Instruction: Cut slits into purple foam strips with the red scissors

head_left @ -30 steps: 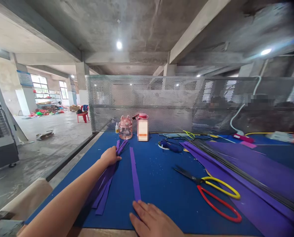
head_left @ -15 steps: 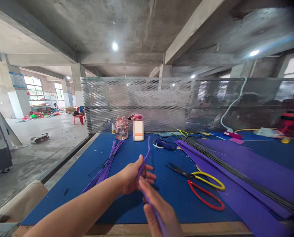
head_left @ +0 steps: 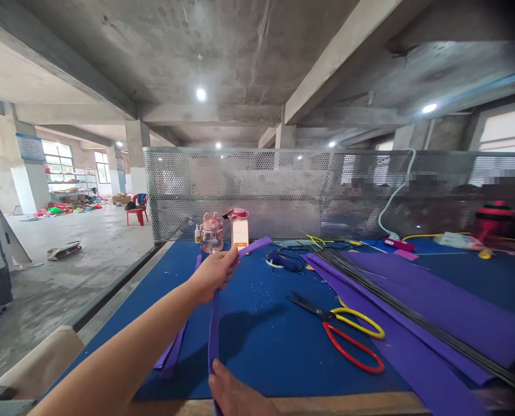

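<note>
The grip of the left hand (head_left: 214, 270) is clamped on a purple strip (head_left: 215, 329), thumb and fingers pinching it near its upper part and holding it up off the desk (head_left: 261, 341). Above the pinch, the short free end of the strip leans away to the right. Below it, the strip hangs almost straight down to the right hand (head_left: 235, 396). That hand sits at the bottom edge of the view, against the strip's lower end. Most of it is cut off by the frame, so whether its grip is closed on the strip cannot be told.

As for progress, several like strips (head_left: 173, 355) already lie in a loose pile on the desk, to the left of the left forearm. The scissors (head_left: 348, 338), with one yellow and one red handle, lie flat on the desk to the right, well apart from both hands. Further right, wide purple sheets (head_left: 435, 300) lie uncut, with a bundle of thin black rods (head_left: 413, 323) running along them. So some strips are made, one is in hand, and much sheet material remains whole.

At the far edge, a pink bottle (head_left: 211, 234) and a small carton (head_left: 240, 231) stand before a mesh screen (head_left: 283, 190).
</note>
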Demonstrator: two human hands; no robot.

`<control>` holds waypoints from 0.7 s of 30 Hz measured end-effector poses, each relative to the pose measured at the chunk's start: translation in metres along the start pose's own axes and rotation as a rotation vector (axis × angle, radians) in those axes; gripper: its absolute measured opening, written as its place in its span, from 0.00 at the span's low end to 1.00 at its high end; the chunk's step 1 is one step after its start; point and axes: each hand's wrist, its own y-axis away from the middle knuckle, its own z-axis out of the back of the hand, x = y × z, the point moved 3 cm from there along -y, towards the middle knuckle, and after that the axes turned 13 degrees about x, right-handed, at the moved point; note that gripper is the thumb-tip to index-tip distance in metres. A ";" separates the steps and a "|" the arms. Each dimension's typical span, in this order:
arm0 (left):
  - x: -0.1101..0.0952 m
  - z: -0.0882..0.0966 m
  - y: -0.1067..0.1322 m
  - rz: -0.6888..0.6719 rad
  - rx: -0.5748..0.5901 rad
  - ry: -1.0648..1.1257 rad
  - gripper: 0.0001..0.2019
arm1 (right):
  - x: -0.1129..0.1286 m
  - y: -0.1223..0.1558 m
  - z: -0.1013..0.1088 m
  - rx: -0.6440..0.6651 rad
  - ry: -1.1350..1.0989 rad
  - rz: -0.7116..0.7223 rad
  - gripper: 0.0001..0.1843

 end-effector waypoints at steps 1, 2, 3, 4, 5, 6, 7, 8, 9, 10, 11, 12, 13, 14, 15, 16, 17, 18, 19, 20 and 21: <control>-0.008 0.004 0.004 -0.035 -0.022 -0.105 0.22 | -0.003 0.002 0.005 0.020 0.008 0.025 0.30; -0.018 0.008 0.009 -0.101 -0.049 -0.201 0.20 | -0.005 0.006 0.012 0.036 0.016 0.037 0.31; -0.032 0.013 0.015 -0.220 -0.103 -0.296 0.19 | -0.007 0.011 0.022 0.021 0.015 0.020 0.32; -0.048 0.017 0.024 -0.382 -0.160 -0.389 0.16 | -0.008 0.018 0.035 0.003 0.012 0.007 0.33; -0.065 0.021 0.034 -0.563 -0.237 -0.460 0.13 | -0.009 0.024 0.050 -0.015 0.007 -0.002 0.34; -0.082 0.025 0.046 -0.752 -0.335 -0.526 0.10 | -0.012 0.030 0.068 -0.068 -0.023 -0.074 0.35; -0.097 0.027 0.059 -0.935 -0.459 -0.601 0.08 | -0.017 0.036 0.087 -0.118 -0.047 -0.124 0.33; -0.109 0.029 0.072 -1.108 -0.607 -0.685 0.06 | -0.023 0.040 0.105 -0.116 -0.063 -0.187 0.29; -0.117 0.028 0.084 -1.265 -0.743 -0.781 0.05 | -0.033 0.044 0.122 -0.132 -0.061 -0.279 0.23; -0.121 0.026 0.092 -1.401 -0.842 -0.866 0.04 | -0.045 0.049 0.137 -0.142 -0.038 -0.366 0.20; -0.120 0.024 0.096 -1.477 -0.897 -0.937 0.04 | -0.060 0.054 0.151 -0.151 -0.001 -0.449 0.21; -0.115 0.022 0.094 -1.456 -0.874 -1.007 0.05 | -0.076 0.060 0.161 -0.148 0.037 -0.547 0.22; -0.106 0.021 0.089 -1.410 -0.808 -1.058 0.07 | -0.093 0.067 0.168 -0.125 0.065 -0.657 0.23; -0.093 0.020 0.081 -1.308 -0.682 -1.124 0.09 | -0.110 0.076 0.172 -0.090 0.087 -0.766 0.24; -0.076 0.019 0.070 -1.149 -0.515 -1.210 0.10 | -0.125 0.085 0.174 -0.047 0.102 -0.858 0.25; -0.055 0.020 0.058 -0.937 -0.376 -1.274 0.11 | -0.137 0.094 0.173 0.011 0.097 -0.920 0.26; -0.033 0.023 0.048 -0.713 -0.289 -1.311 0.11 | -0.147 0.102 0.170 0.081 0.068 -0.971 0.27; -0.012 0.027 0.041 -0.493 -0.231 -1.326 0.11 | -0.152 0.108 0.168 0.117 0.046 -0.968 0.26; 0.009 0.033 0.036 -0.290 -0.183 -1.316 0.12 | -0.155 0.113 0.166 0.128 0.040 -0.962 0.27; 0.025 0.039 0.034 -0.141 -0.159 -1.281 0.13 | -0.156 0.116 0.164 0.131 0.041 -0.960 0.27; 0.037 0.044 0.034 -0.069 -0.173 -1.248 0.14 | -0.155 0.118 0.164 0.126 0.052 -0.960 0.28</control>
